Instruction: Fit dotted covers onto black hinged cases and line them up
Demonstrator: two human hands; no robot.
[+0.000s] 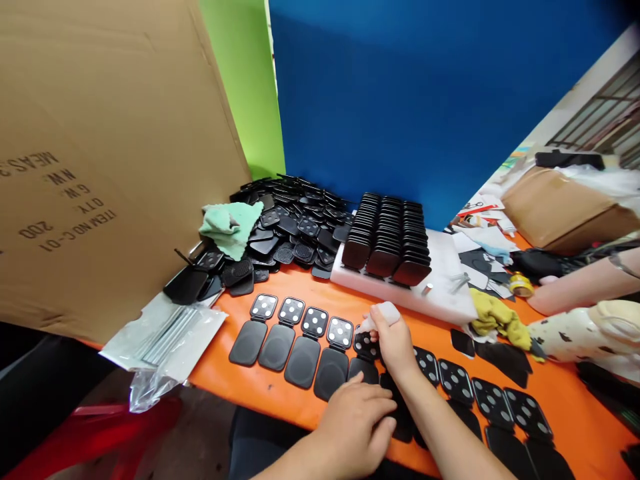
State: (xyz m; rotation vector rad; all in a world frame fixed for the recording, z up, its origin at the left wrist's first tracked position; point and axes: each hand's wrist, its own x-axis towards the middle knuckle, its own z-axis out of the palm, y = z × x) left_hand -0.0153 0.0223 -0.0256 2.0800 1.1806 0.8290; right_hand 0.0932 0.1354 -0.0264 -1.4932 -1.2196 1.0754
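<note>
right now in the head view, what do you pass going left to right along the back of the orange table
cardboard box → green cloth → loose heap of black parts → stacked black parts on a white slab → yellow cloth → another person's forearm

Two hands: left hand (357, 427), right hand (395, 340). One green cloth (231, 227), one yellow cloth (497, 319), three rows of stacked black plates (387, 240), one cardboard box (100, 153), one tape roll (521, 285).

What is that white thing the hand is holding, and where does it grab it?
The right hand holds a small white bottle around its body, tip down on a black part. The left hand holds nothing; it presses flat on the black parts.
</note>
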